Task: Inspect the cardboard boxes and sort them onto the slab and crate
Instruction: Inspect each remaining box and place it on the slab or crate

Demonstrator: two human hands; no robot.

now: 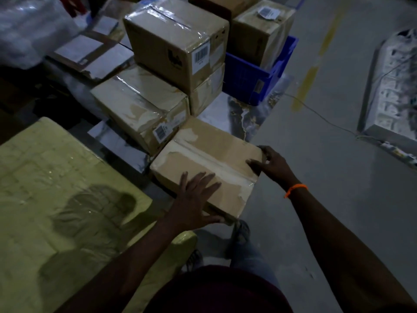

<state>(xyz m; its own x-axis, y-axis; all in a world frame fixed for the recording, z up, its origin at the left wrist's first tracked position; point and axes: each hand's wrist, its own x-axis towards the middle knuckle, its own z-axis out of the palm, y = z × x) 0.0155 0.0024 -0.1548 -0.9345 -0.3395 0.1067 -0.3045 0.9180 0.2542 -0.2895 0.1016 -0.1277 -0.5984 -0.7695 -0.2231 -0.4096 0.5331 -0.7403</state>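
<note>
The person is checking one cardboard box (pixel 209 159), which lies at the near end of the marbled slab (pixel 239 109), just beside the stacked boxes (pixel 144 109). The left hand (pixel 194 199) presses flat on its top, fingers straight and spread. The right hand (pixel 273 166) grips its far right corner, fingers curled over the edge. Next the person probably needs to turn the box to see its other sides, then choose the slab or the blue crate (pixel 243 80).

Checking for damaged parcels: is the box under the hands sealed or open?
Sealed: the nearest box has its top flaps shut, with clear tape running along the centre seam.
</note>
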